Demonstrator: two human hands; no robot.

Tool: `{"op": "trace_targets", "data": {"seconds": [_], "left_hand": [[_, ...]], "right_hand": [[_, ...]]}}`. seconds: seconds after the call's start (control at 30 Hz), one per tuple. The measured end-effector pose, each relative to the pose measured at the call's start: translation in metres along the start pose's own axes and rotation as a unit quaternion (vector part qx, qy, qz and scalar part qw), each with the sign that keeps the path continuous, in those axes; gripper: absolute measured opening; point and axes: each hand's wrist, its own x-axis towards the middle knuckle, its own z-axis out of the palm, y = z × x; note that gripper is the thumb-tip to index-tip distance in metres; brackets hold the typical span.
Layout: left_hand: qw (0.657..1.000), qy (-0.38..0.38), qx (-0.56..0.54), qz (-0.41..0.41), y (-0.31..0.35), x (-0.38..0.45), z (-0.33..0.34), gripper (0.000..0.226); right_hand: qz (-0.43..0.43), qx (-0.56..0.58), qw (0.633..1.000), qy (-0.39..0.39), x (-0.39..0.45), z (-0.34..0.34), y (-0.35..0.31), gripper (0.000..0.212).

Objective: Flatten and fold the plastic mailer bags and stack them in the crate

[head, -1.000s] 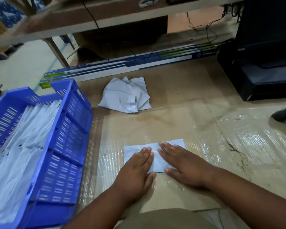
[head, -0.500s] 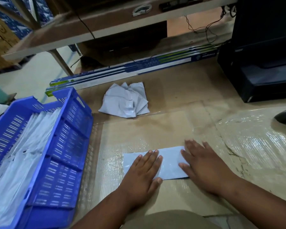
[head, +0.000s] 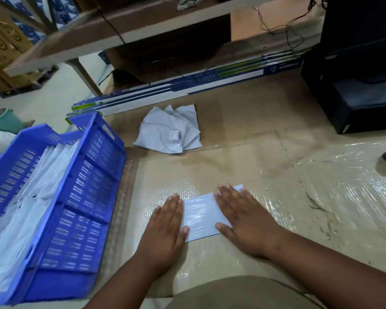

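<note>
A folded grey mailer bag (head: 198,216) lies flat on the cardboard-covered floor in front of me. My left hand (head: 165,228) presses its left end with straight fingers. My right hand (head: 243,217) lies flat over its right end. A crumpled pile of grey mailer bags (head: 169,130) sits farther back on the cardboard. A blue plastic crate (head: 85,197) stands to the left, holding several folded white-grey bags (head: 25,201).
A long blue-and-white box (head: 187,88) lies across the back under a wooden table (head: 120,30). A black cabinet (head: 354,85) stands at the right. Shiny plastic wrap (head: 332,197) covers the cardboard on the right. A green bucket (head: 3,120) sits far left.
My hands have slid apart along the folded bag, the left toward its left end and the right toward its right end. The camera has tilted up slightly.
</note>
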Motion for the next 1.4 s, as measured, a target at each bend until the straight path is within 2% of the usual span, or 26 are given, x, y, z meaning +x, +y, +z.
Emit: {"op": "trace_targets", "data": {"seconds": [0.17,0.23,0.33,0.4,0.47,0.63,0.73,0.8,0.9,0.97,1.03,1.1,1.13,1.2,1.27,1.33,1.4], "left_hand": [[0.994,-0.058,0.029,-0.084,-0.014,-0.014,-0.016,0.079],[0.995,-0.027,0.013,-0.090,-0.002,-0.003,-0.022,0.078],[0.997,0.059,-0.043,-0.007,0.030,0.026,-0.012,0.066],[0.996,0.043,-0.072,0.012,0.048,0.038,-0.001,0.064],[0.998,0.041,-0.050,0.006,0.046,0.035,0.006,0.065],[0.996,-0.011,-0.013,-0.086,0.013,0.008,-0.008,0.088],[0.992,-0.061,-0.019,-0.105,0.009,0.005,-0.027,0.093],[0.993,-0.065,-0.046,-0.090,0.015,0.013,-0.048,0.098],[0.992,-0.058,-0.101,-0.038,0.030,0.042,-0.076,0.119],[0.997,-0.061,-0.055,-0.010,0.036,0.060,-0.084,0.129],[0.997,-0.073,-0.013,-0.020,0.035,0.076,-0.086,0.131],[0.993,-0.106,-0.029,-0.045,0.031,0.085,-0.086,0.120],[0.991,-0.119,-0.034,-0.049,0.028,0.088,-0.087,0.105],[0.991,-0.127,-0.033,-0.036,0.022,0.091,-0.090,0.059],[0.990,-0.126,-0.061,-0.029,0.017,0.088,-0.096,0.030],[0.989,-0.110,-0.084,-0.049,0.011,0.078,-0.109,0.022],[0.990,-0.074,-0.082,-0.084,0.001,0.063,-0.125,0.024]], "right_hand": [[0.079,-0.036,0.995,-0.043,-0.021,-0.025,0.036,0.088],[0.122,-0.030,0.991,-0.037,-0.014,-0.034,0.032,0.085],[0.055,-0.011,0.998,0.029,0.015,-0.038,-0.005,0.075],[-0.019,0.001,1.000,0.022,0.031,-0.021,-0.025,0.070],[-0.023,0.010,1.000,-0.004,0.033,-0.005,-0.028,0.070],[0.046,0.009,0.999,-0.017,0.013,-0.008,0.017,0.090],[0.060,0.010,0.998,-0.022,0.014,-0.016,0.036,0.096],[0.049,0.022,0.998,-0.028,0.019,-0.028,0.039,0.092],[-0.008,0.040,0.999,-0.027,0.038,-0.052,0.031,0.089],[-0.044,0.051,0.997,-0.047,0.058,-0.066,0.022,0.094],[-0.053,0.029,0.994,-0.090,0.076,-0.078,0.012,0.089],[-0.055,-0.003,0.989,-0.137,0.089,-0.086,0.006,0.074],[-0.057,-0.010,0.987,-0.151,0.094,-0.088,0.004,0.066],[-0.065,-0.017,0.985,-0.160,0.098,-0.091,0.002,0.052],[-0.080,-0.008,0.984,-0.156,0.100,-0.094,-0.002,0.044],[-0.091,0.024,0.984,-0.152,0.105,-0.105,-0.009,0.036],[-0.093,0.058,0.982,-0.151,0.115,-0.123,-0.021,0.025]]}}
